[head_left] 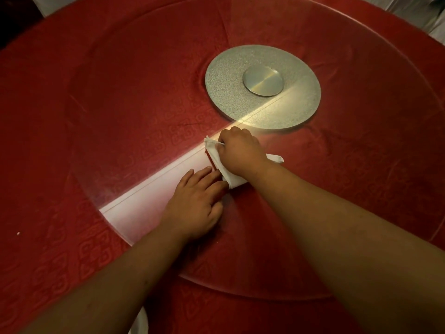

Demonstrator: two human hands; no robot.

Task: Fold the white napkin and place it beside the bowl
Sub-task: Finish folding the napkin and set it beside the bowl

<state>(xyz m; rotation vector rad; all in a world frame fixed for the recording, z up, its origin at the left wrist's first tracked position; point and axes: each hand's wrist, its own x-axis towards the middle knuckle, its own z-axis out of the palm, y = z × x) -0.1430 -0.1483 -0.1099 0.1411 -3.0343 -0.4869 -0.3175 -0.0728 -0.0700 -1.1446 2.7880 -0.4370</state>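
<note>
Head view shows the white napkin (230, 173) lying on the glass turntable (125, 97), already narrowed into a strip whose long axis runs from its near end, by my left fingertips, up and away to a far corner under my right hand (238, 154); a small tail pokes out to the right of that wrist. My right hand is the farther one, curled over the far part of the cloth, fingers pinched on the raised corner. My left hand (196, 203) lies flat with its fingers spread a little, the fingertips touching the near edge and holding nothing. Both hands sit close together on the napkin, so either could work the next fold. No bowl shows anywhere, so I cannot tell which way the napkin must go.
</note>
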